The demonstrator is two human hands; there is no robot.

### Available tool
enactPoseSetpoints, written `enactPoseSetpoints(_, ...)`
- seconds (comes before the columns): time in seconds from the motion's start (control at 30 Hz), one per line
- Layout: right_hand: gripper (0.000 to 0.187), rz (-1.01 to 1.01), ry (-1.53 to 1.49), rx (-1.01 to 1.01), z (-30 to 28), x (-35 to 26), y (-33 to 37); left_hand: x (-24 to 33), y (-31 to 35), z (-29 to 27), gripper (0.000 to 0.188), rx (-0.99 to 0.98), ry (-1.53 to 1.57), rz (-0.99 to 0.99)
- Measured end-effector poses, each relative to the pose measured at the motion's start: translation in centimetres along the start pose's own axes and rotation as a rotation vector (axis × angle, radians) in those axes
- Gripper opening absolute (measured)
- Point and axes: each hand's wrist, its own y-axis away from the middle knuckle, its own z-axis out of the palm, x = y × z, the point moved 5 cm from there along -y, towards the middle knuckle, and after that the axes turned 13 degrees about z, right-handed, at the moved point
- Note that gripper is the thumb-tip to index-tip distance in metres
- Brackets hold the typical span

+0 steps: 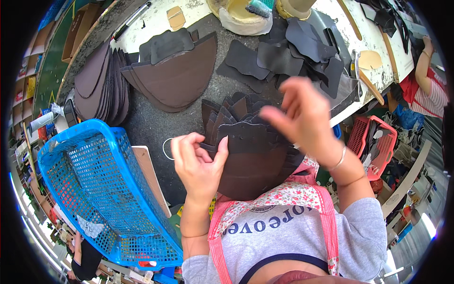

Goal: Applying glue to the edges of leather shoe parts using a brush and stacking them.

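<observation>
A pile of dark brown leather-like pieces [243,163] lies at the near table edge, against my apron; its top piece is broad with a rounded lower end. Beside that pile's left edge is my left hand [196,158], fingers curled and thumb apart, the thumb tip overlapping the top piece's edge. I see nothing gripped in it. My right hand [305,113] is raised over the pile's right side, slightly blurred, thumb stretched out and fingers loosely bent, holding nothing visible. Smaller pointed dark pieces [236,106] fan out behind the top piece.
A blue plastic basket [111,135] stands at left. Farther back lie stacked rounded brown pieces [177,71], a fanned stack [101,85], loose black pieces [279,59] and a pot with a brush [243,21]. A pink basket [373,144] and another person's arm [424,64] are at right.
</observation>
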Motion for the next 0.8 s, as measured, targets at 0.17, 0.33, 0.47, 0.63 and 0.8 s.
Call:
enactPoseSetpoints(0.17,0.029,-0.139,0.093,0.389,-5.5,-0.5,-11.3,0.3,2.2,-2.8,0.058,-0.018,-0.315,0.049)
enactPoseSetpoints(0.33,0.034,0.309,-0.145,0.139,-2.0,1.0,-18.3,-0.4,5.1,-3.8,0.047,-0.172,-0.160,-0.202)
enactPoseSetpoints(0.47,0.026,0.251,-0.519,0.127,-2.0,1.7,-18.8,0.0,4.3,-3.9,0.019,0.014,-0.026,-0.058)
enactPoseSetpoints(0.63,0.016,0.037,-0.678,0.123,-5.1,-2.6,-13.9,-5.5,0.2,-5.6,0.016,0.473,0.286,-0.059)
enactPoseSetpoints(0.8,0.016,0.109,-0.617,-0.115,-5.6,-2.0,-10.5,-6.3,-5.1,-4.9,0.039,0.392,-0.468,0.101)
